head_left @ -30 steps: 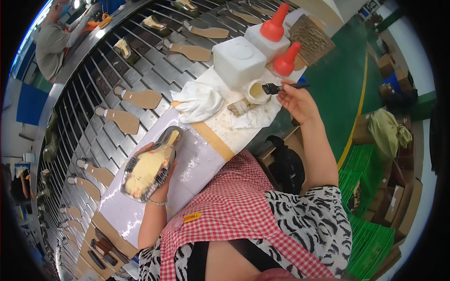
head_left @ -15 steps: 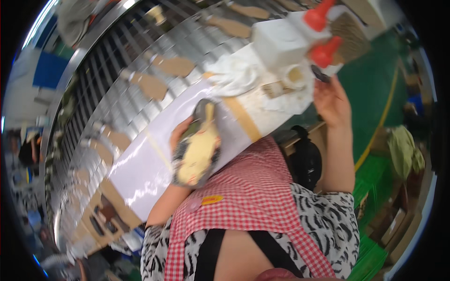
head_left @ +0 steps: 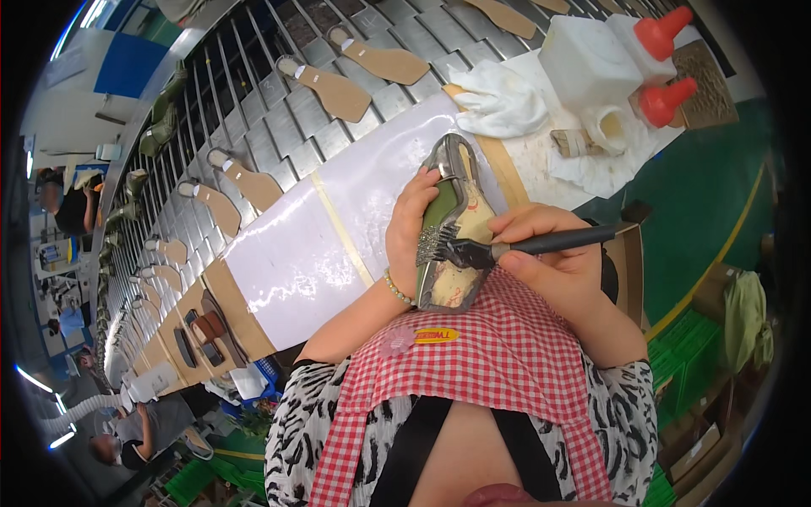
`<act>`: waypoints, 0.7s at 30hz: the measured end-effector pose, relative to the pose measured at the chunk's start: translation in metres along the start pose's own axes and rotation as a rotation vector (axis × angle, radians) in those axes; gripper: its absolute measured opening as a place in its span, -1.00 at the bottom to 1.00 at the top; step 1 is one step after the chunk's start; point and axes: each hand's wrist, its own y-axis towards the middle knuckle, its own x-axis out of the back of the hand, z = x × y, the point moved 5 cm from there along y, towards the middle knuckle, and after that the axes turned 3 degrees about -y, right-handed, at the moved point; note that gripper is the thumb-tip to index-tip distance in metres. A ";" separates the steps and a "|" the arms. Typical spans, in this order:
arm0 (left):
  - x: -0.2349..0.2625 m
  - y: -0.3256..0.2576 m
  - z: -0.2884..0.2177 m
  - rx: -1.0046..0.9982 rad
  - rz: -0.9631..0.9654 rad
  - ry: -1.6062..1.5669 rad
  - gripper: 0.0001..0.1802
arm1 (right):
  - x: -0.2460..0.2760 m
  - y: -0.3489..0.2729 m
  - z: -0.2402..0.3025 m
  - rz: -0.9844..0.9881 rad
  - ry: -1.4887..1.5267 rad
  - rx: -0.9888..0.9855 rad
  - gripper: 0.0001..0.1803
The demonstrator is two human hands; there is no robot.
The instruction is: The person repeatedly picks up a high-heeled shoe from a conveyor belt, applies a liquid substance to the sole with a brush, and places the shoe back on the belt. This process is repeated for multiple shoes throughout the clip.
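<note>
Over the near part of the work board, my left hand (head_left: 407, 226) grips a green shoe (head_left: 431, 216), its pale underside turned up and bordered by a dark edge. A gem-like textured band crosses the side of the upper. My right hand (head_left: 553, 258) is closed round the handle of a black brush (head_left: 562, 240). Its dark head touches the underside beside the textured band. Part of the left fingers and the palm are hidden behind the shoe.
Several tan insoles (head_left: 334, 91) lie on the slatted metal conveyor (head_left: 279, 118) beyond the board (head_left: 291, 279). At right stand white bottles with red nozzles (head_left: 663, 103), a small glue pot (head_left: 610, 127), a brown block (head_left: 573, 142) and a white cloth (head_left: 503, 100).
My right hand has come left from beside the glue pot, bringing the brush onto the shoe. My left hand still holds the shoe, now tilted differently.
</note>
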 end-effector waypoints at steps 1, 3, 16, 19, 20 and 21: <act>0.000 0.000 -0.001 -0.013 -0.003 0.019 -0.08 | 0.001 0.001 0.003 -0.021 -0.072 0.050 -0.80; 0.000 0.001 -0.002 -0.026 -0.001 0.044 -0.08 | 0.000 0.000 0.010 -0.048 -0.246 0.172 -0.80; 0.003 -0.001 -0.004 -0.046 -0.005 0.080 -0.17 | -0.002 -0.005 0.027 0.048 -0.446 0.287 -0.79; 0.006 0.006 0.002 0.021 0.066 -0.013 -0.23 | -0.010 -0.007 0.027 0.162 -0.421 0.284 -0.79; 0.010 0.010 0.003 0.018 0.093 -0.102 -0.23 | -0.006 -0.005 0.025 0.111 -0.220 0.199 -0.78; 0.014 0.014 0.007 0.103 0.100 -0.346 -0.24 | -0.003 -0.004 0.021 0.045 -0.014 0.084 -0.78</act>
